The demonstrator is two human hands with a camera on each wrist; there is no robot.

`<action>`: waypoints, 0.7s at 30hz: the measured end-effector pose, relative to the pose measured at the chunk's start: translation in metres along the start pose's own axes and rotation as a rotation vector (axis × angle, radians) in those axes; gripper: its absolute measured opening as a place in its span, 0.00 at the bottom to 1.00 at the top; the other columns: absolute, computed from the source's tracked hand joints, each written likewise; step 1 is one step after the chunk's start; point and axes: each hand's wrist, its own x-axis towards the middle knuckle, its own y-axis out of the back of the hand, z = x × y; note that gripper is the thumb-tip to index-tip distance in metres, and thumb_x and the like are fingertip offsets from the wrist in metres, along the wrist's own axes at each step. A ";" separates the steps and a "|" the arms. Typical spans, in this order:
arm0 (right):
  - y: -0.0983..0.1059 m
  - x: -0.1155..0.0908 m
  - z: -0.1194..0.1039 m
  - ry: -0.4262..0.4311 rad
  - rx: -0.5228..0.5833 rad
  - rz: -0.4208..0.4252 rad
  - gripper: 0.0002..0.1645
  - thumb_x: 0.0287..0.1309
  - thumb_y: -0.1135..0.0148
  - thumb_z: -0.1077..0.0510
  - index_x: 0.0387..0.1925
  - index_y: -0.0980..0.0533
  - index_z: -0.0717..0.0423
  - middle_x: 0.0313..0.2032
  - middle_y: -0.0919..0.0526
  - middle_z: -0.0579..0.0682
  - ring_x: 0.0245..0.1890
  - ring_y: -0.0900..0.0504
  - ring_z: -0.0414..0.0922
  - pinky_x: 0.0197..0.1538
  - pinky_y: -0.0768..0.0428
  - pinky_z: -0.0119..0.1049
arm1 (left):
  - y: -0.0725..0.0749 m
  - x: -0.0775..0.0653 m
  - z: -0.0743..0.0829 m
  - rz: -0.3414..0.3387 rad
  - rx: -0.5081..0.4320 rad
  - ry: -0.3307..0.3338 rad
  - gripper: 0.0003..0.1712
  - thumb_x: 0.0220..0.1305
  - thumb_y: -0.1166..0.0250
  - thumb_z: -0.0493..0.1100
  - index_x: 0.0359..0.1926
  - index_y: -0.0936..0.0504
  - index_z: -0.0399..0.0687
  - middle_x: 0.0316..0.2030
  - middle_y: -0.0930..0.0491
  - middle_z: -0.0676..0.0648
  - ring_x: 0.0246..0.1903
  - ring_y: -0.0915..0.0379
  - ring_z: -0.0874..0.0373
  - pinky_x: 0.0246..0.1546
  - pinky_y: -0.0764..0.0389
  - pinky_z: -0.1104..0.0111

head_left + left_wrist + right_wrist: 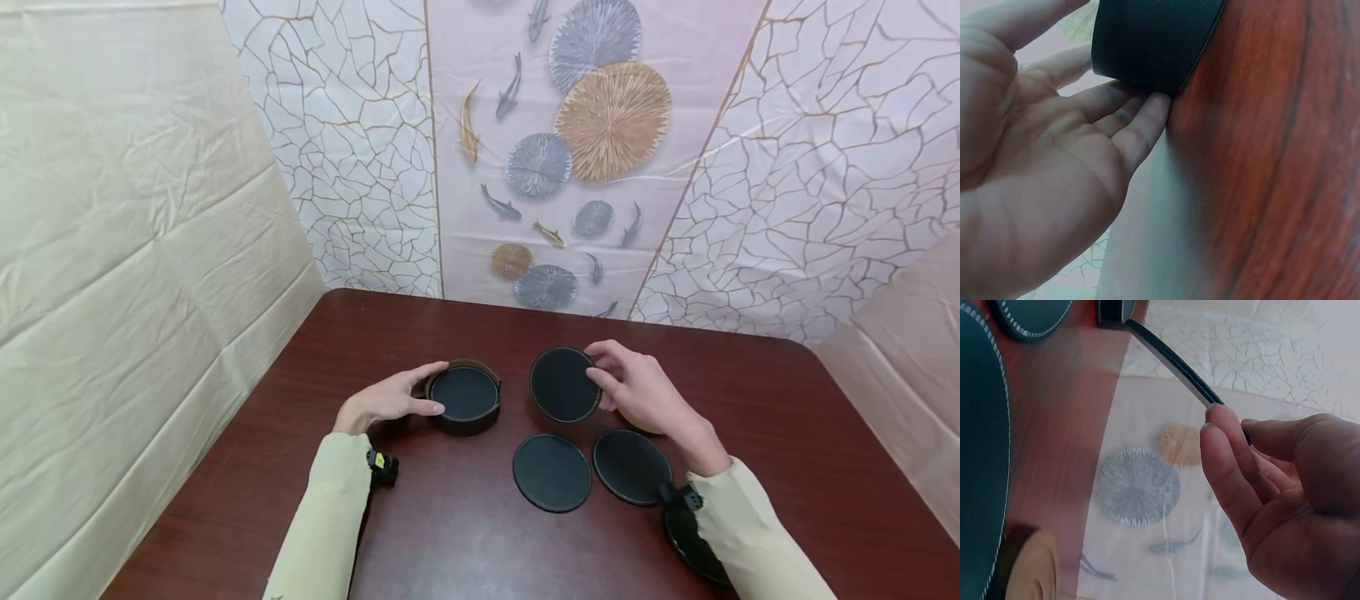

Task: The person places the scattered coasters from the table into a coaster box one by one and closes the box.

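Note:
My left hand [393, 398] steadies a round dark coaster holder [467, 423] on the table, thumb at its near side and fingers round its far side. A black coaster [463, 393] lies inside it. The left wrist view has the fingertips against the lower edge of the holder's wall [1154, 44]. Between thumb and fingertips, my right hand [637, 387] pinches the edge of another black coaster [564, 383], held raised and tilted to the right of the holder. Edge-on in the right wrist view, that coaster [1175, 362] looks thin and layered.
Black stitched coasters lie nearer on the tabletop [442, 517]: one in the middle [552, 472], one right of it [632, 468], and one [693, 542] partly under the right forearm. A tan round piece [1032, 569] lies below the right hand. Patterned cloth hangs behind.

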 end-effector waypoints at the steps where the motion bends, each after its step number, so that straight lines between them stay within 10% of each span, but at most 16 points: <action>1: -0.002 0.002 -0.001 -0.002 0.017 -0.003 0.20 0.67 0.40 0.57 0.59 0.29 0.49 0.36 0.15 0.50 0.20 0.18 0.42 0.32 0.19 0.33 | 0.000 0.000 0.000 0.000 -0.002 0.000 0.48 0.58 0.28 0.50 0.75 0.43 0.63 0.75 0.45 0.53 0.74 0.52 0.52 0.72 0.44 0.50; 21: -0.041 0.033 -0.026 0.076 0.211 0.019 0.20 0.65 0.39 0.61 0.57 0.29 0.56 0.34 0.15 0.54 0.18 0.17 0.43 0.23 0.19 0.38 | 0.001 0.001 0.000 -0.003 -0.003 0.002 0.48 0.58 0.28 0.50 0.76 0.44 0.62 0.74 0.44 0.52 0.74 0.51 0.52 0.72 0.44 0.51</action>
